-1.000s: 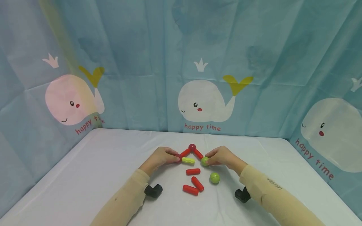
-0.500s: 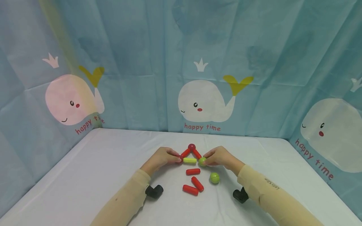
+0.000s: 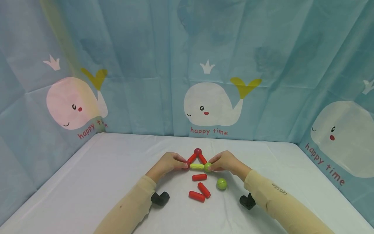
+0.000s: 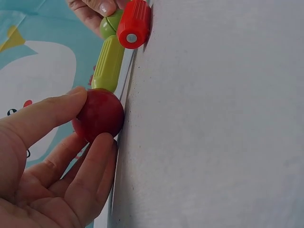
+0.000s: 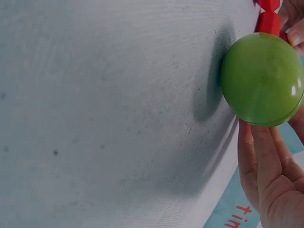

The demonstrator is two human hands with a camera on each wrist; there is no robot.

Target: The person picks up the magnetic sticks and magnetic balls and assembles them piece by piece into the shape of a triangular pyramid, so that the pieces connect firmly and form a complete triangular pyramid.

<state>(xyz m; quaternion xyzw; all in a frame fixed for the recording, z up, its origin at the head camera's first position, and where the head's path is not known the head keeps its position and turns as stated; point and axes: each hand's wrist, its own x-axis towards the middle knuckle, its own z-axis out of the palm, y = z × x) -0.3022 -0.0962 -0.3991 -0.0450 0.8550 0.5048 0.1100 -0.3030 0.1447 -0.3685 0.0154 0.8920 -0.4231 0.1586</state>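
My left hand (image 3: 169, 163) pinches a dark red ball (image 4: 99, 115) between thumb and fingers. A yellow-green ribbed rod (image 3: 197, 166) runs from that ball to a green ball (image 3: 208, 167), which my right hand (image 3: 226, 162) pinches. Two red rods, a left one (image 3: 192, 158) and a right one (image 3: 202, 159), slope up from these balls to another dark red ball (image 3: 197, 151). Together the pieces outline a triangle lying on the table. In the right wrist view, a nearer loose green ball (image 5: 262, 80) hides the pinched one and part of the fingers.
Three loose red rods lie nearer on the white table (image 3: 117, 182): one rod (image 3: 199, 177) just below the triangle, a slanted rod (image 3: 204, 190), and a lower rod (image 3: 197, 196). A blue whale-print curtain (image 3: 140, 97) stands behind and at both sides.
My right hand has moved the green ball left, up to the yellow-green rod's end. My left hand has shifted slightly right with its red ball, and the triangle has narrowed.
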